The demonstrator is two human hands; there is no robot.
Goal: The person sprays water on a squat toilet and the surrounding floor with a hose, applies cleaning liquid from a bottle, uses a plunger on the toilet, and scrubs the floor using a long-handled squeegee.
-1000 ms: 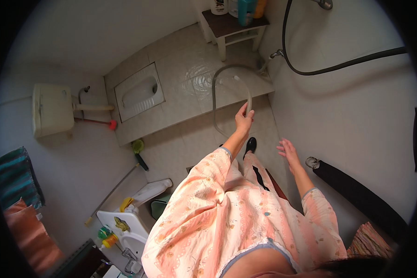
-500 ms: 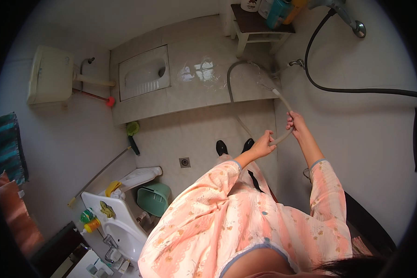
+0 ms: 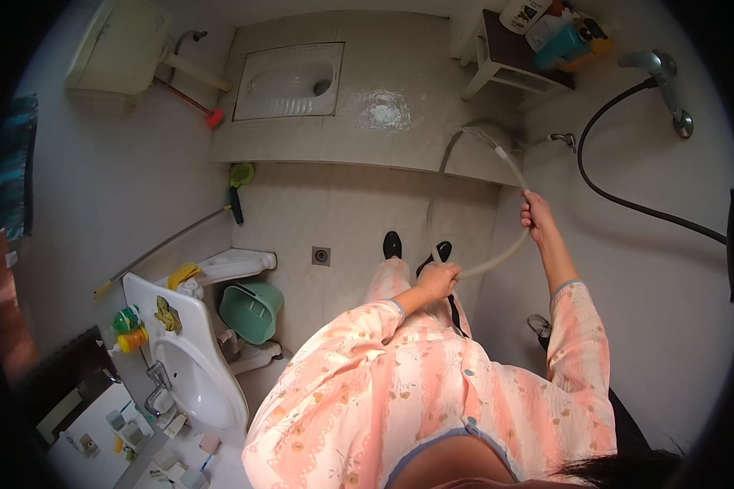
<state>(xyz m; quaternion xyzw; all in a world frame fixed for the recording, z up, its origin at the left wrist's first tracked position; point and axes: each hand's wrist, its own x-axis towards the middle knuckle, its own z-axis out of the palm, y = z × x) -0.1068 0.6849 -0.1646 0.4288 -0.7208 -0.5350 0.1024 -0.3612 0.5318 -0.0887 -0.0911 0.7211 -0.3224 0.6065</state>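
Note:
A long pale grey hose (image 3: 497, 261) bends in a wide loop in front of me. My right hand (image 3: 536, 213) is closed round its right side, below a whitish section. Lower and to the left, my left hand (image 3: 439, 279) grips the same hose near my legs. The far part of the loop arches over the edge of the raised tiled step (image 3: 383, 155); whether water comes out there I cannot tell. A wet, shiny patch (image 3: 386, 110) lies on the step beside the squat toilet (image 3: 289, 85).
On the right wall are a small tap (image 3: 563, 140) and a shower mixer (image 3: 665, 85) with a black hose. A stool (image 3: 497, 61) holding bottles stands at the far right. A washbasin (image 3: 196, 371), green bucket (image 3: 253, 314) and floor drain (image 3: 321, 256) lie on the left side.
My left hand has moved down and left along with the hose, and the hands are farther apart. The hose loop is wider. My view has shifted, showing more of the basin.

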